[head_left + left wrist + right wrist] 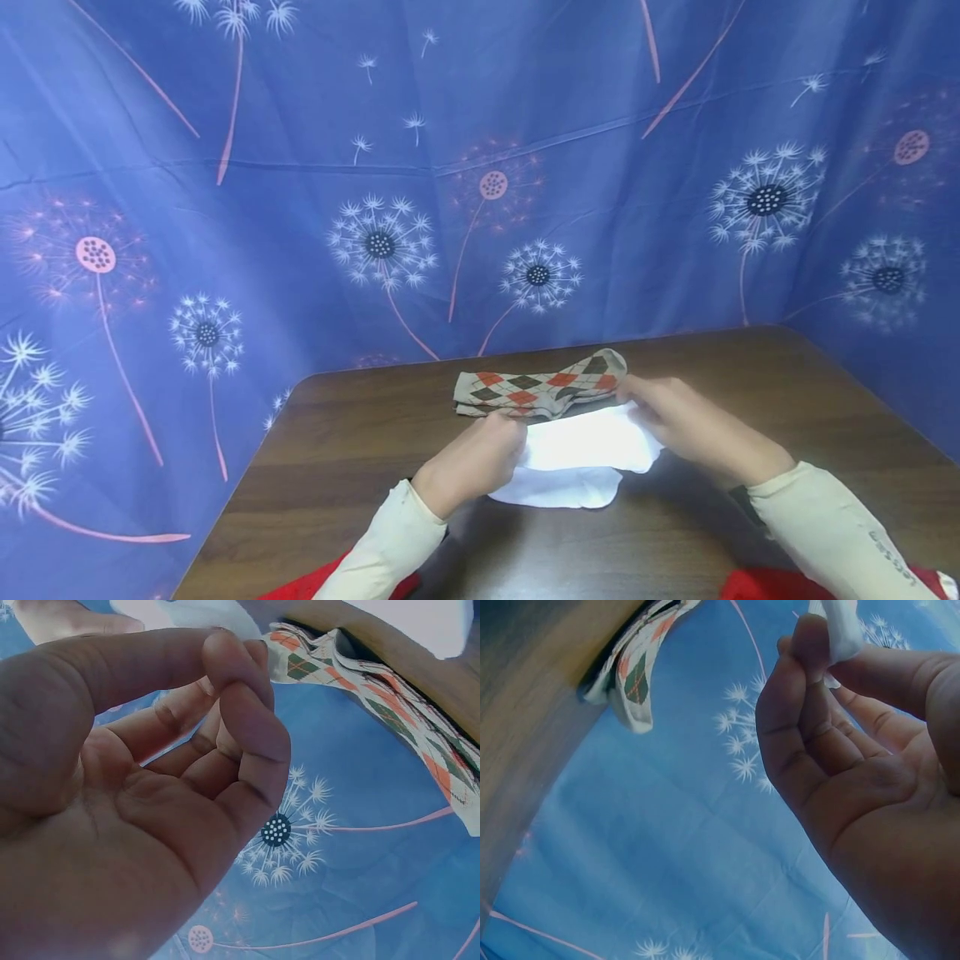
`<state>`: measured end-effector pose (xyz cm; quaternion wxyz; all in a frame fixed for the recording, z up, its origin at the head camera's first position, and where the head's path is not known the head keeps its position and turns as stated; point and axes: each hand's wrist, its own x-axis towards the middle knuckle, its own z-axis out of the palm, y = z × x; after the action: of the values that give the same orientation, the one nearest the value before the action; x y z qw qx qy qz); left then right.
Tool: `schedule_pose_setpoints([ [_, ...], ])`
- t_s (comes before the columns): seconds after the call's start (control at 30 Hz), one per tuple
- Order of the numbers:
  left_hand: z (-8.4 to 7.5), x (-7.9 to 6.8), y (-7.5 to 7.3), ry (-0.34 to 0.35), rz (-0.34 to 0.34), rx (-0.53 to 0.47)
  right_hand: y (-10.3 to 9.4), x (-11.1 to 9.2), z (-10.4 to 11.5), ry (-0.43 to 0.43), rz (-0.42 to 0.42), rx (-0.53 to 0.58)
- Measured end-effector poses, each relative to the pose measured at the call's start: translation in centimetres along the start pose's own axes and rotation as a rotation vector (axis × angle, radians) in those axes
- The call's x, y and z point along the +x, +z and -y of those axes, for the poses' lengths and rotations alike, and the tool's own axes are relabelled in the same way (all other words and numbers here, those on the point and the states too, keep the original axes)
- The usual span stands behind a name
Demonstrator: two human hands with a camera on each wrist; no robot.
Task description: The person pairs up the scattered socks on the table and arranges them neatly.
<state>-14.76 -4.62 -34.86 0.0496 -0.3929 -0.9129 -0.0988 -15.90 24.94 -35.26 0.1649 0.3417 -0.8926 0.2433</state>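
Note:
A bright white sock (585,442) is stretched between both hands above the table. My left hand (480,458) pinches its left end, thumb against the bent index finger in the left wrist view. At the other end my right hand (686,421) holds the cloth, and the right wrist view shows it between thumb and fingertips. Under the raised sock a second white sock (558,490) lies flat, partly covered by it and the left hand. Just behind, a pair of argyle socks (536,390) in cream, orange and dark green lies on the table.
The brown wooden table (337,467) has rounded far corners. Right behind its far edge hangs a blue cloth (600,183) printed with dandelions, which also runs along the left and right sides.

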Motion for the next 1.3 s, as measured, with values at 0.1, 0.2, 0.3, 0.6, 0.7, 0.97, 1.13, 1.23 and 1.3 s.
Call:
schedule_pose_setpoints([
  [0.1,0.1,-0.2,0.0,-0.002,-0.001,0.0,0.3,0.0,0.2,-0.008,0.0,0.007],
  [0.2,0.4,-0.5,0.1,-0.012,0.001,0.015,0.8,0.1,0.4,-0.019,0.009,0.002],
  [0.3,0.6,-0.8,0.3,-0.02,0.009,0.03,1.4,0.1,0.4,-0.042,0.01,-0.009],
  [0.6,1.2,-1.4,0.5,-0.044,0.027,0.028,2.7,0.1,0.4,-0.07,0.016,-0.009],
  [0.7,1.3,-1.6,0.6,-0.048,0.031,0.025,3.2,0.0,0.5,-0.066,0.039,0.002],
  [0.97,1.8,-2.1,1.0,-0.068,0.031,0.012,4.6,-0.1,0.9,-0.054,0.001,-0.034],
  [1.13,2.0,-2.2,1.2,-0.098,0.043,0.0,5.4,0.0,1.2,0.0,0.013,-0.059],
  [1.23,2.1,-2.3,1.3,-0.118,0.061,-0.015,5.7,0.0,1.3,0.006,0.02,-0.072],
  [1.3,2.2,-2.3,1.4,-0.123,0.063,-0.017,5.9,0.0,1.4,0.01,0.027,-0.079],
])
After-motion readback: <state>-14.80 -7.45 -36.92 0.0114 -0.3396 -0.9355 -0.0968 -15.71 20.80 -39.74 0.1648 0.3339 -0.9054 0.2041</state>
